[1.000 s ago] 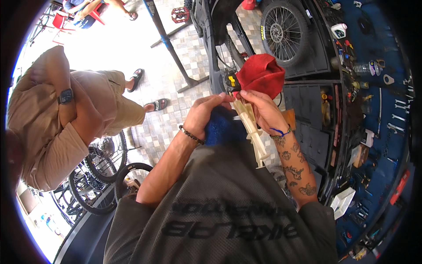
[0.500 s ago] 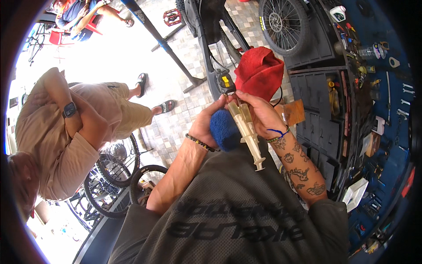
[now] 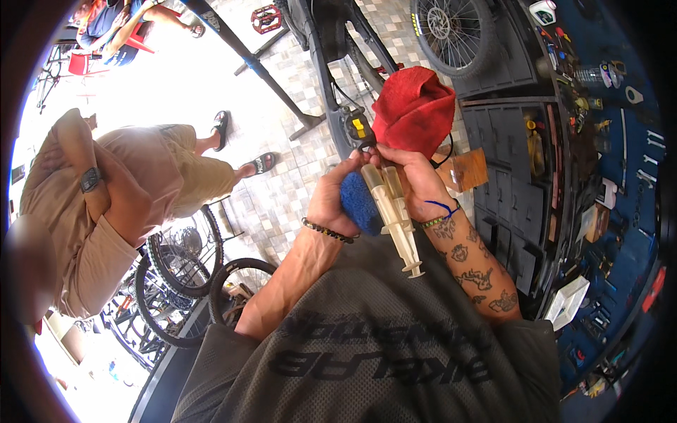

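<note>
My left hand is closed, with a fuzzy blue cloth tucked against its palm. My right hand is closed too, around the front ends of two pale plastic syringes lying side by side, plungers toward my chest. The fingertips of both hands meet just below a black bicycle part with a yellow insert, seemingly a brake caliper, on the bike frame. What the fingertips pinch there is hidden. A red cloth is bunched right beyond my right hand.
A person with folded arms stands close at the left; another person sits farther back. A work stand leg crosses the tiled floor. Bicycle wheels stand at the far right and lower left. Black drawers and a tool board line the right.
My view has shifted slightly, so the bike and both people appear a little displaced. The blue cloth and syringes have tilted slightly; both hands stay together at the black part.
</note>
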Tool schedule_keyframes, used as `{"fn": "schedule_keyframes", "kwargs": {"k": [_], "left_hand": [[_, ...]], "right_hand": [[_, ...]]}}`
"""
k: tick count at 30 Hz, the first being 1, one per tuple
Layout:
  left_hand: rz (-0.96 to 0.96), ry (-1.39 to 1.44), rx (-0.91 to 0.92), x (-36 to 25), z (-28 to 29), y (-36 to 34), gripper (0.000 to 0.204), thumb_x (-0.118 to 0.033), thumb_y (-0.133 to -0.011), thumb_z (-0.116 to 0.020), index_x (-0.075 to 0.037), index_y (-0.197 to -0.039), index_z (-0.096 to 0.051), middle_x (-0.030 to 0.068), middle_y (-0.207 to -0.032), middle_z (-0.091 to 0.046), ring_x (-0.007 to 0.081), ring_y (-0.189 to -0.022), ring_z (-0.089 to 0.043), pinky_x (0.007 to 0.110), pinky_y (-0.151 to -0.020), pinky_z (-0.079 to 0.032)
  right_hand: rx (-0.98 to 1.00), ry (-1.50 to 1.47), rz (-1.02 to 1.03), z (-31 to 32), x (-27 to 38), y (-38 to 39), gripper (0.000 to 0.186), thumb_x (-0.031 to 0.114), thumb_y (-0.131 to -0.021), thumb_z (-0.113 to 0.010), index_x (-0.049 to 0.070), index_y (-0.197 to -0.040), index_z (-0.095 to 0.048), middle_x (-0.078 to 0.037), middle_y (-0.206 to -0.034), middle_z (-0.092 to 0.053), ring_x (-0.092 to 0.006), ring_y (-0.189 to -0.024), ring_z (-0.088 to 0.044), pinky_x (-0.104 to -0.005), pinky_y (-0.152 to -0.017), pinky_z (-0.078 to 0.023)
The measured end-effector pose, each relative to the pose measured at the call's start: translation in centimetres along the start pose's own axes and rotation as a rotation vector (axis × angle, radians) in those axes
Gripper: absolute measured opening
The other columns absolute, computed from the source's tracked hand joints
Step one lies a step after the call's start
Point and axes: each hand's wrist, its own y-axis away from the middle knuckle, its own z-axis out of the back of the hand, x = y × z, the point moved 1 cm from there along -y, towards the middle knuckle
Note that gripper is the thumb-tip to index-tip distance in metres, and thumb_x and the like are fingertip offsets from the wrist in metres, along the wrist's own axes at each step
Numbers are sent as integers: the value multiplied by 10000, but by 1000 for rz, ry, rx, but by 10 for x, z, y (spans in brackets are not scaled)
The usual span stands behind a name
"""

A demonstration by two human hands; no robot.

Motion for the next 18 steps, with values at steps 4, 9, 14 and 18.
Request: {"fn": "schedule_keyframes", "kwargs": {"k": [4,9,14,18], "left_hand": [[12,-29,20,-2,-1,1,240,-227,-1101,-601,-37,-1223,-682,90,-1094,-775,227,-996,-747,396,-905,-633],[-58,-203,-65,-6,0,2,273,-264,-1110,-592,-27,-1214,-679,98,-1094,-767,224,-983,-744,372,-909,-617],[-171,-593,-231,-27,11,14,404,-358,-1106,-615,7,-1269,-675,80,-1010,-743,201,-908,-734,359,-863,-614],[-159,-585,-184,-34,1,38,377,-244,-1066,-685,31,-1320,-643,83,-1087,-676,196,-993,-693,344,-885,-584]], "right_hand": [[-5,-8,-10,-3,1,1,221,255,-1092,-618,65,-1049,-723,-15,-924,-741,-132,-793,-707,-308,-747,-596],[64,-10,15,2,-6,-1,253,317,-1090,-619,82,-1070,-710,-29,-948,-745,-150,-853,-715,-310,-783,-584],[109,210,117,-4,-7,11,360,385,-1126,-546,58,-1209,-673,-50,-1040,-743,-163,-925,-718,-303,-806,-569],[145,568,319,40,-37,0,453,424,-1120,-574,55,-1359,-681,-65,-1256,-724,-142,-1047,-714,-276,-907,-565]]}}
